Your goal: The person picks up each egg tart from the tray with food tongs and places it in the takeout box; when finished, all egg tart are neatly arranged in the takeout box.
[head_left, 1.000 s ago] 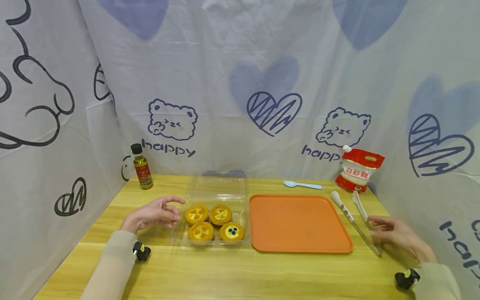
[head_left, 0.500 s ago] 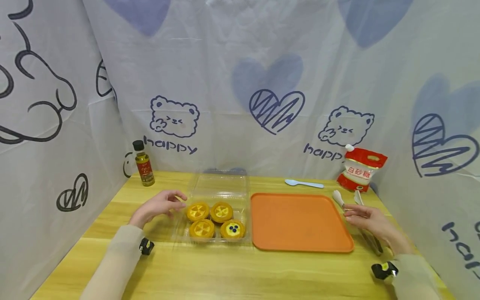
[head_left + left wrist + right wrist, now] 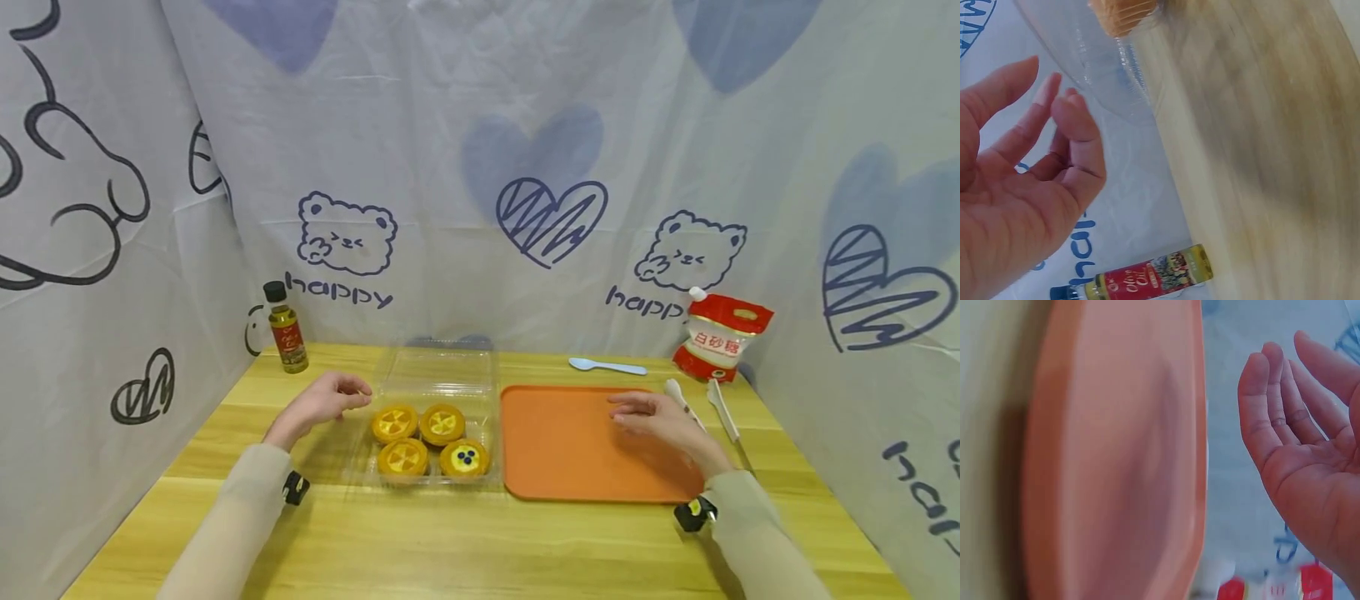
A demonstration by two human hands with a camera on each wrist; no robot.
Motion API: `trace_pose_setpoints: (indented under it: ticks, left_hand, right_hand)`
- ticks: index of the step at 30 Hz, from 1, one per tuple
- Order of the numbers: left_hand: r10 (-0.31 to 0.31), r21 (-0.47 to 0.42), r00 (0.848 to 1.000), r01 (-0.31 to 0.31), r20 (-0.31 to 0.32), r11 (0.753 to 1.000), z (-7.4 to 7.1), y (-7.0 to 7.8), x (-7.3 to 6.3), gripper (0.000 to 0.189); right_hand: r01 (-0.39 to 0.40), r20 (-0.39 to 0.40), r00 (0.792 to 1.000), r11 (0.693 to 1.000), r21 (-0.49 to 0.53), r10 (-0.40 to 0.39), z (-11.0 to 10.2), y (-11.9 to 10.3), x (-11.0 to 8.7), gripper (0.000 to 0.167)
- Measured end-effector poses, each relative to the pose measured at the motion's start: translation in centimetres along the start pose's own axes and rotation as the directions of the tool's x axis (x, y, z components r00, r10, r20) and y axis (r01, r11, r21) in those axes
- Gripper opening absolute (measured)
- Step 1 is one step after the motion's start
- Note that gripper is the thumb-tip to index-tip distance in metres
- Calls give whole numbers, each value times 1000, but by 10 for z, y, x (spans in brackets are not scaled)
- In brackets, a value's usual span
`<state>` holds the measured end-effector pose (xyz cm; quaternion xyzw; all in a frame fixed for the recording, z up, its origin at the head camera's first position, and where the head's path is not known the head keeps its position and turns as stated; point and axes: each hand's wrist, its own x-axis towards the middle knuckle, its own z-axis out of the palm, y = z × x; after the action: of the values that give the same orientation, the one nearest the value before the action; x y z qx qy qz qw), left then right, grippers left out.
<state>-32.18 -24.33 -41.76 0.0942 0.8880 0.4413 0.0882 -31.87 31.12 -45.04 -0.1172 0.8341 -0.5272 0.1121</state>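
My left hand [image 3: 322, 404] hovers just left of a clear plastic clamshell box [image 3: 438, 379] whose lid is folded back. Inside the box sit several egg tarts [image 3: 442, 425], one of them topped with blueberries [image 3: 466, 456]. Loosely bent and holding nothing, the left fingers [image 3: 1082, 128] show in the left wrist view. My right hand [image 3: 667, 425] is above the right part of an orange tray [image 3: 562, 442], its fingers [image 3: 1254, 394] relaxed with nothing in them. Beyond that hand lie tongs [image 3: 722, 408], partly hidden by it and the arm.
A bottle of olive oil [image 3: 288, 337] stands at the back left. A light blue spoon [image 3: 607, 367] lies behind the tray. At the back right a red and white sugar bag [image 3: 716, 342] leans near the curtain [image 3: 435, 275].
My right hand has moved left from beside the tongs to over the tray. The left hand has shifted slightly up, staying near the box.
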Motion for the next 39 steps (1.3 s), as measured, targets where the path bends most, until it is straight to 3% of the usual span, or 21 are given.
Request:
trace_pose_setpoints:
  ticks: [9,14,18,27,32,39]
  left_hand:
    - [14,-67,988,-24,-151,997,0,-11,17,32]
    - [22,-104,983,-42,-181,994,0,-17,24,33]
    - [10,-131,986,-32,-166,991,0,-19,28,34]
    - [-78,-195,991,56,-107,979,3,-22,40,39]
    - [-107,-278,993,90,-47,956,10,-24,45,46]
    - [-119,-342,992,101,-30,934,12,-25,50,50]
  right_hand:
    - [44,85,995,999,7,-44,47,-25,36,48]
    - [70,116,991,998,-8,-69,71,-35,54,43]
    - [91,123,989,996,-19,-88,87,-41,67,39]
    - [61,159,984,992,114,-78,115,-49,96,39]
    - [37,169,984,988,153,-63,125,-53,102,39]
    - [47,181,981,990,135,-71,131,-61,111,43]
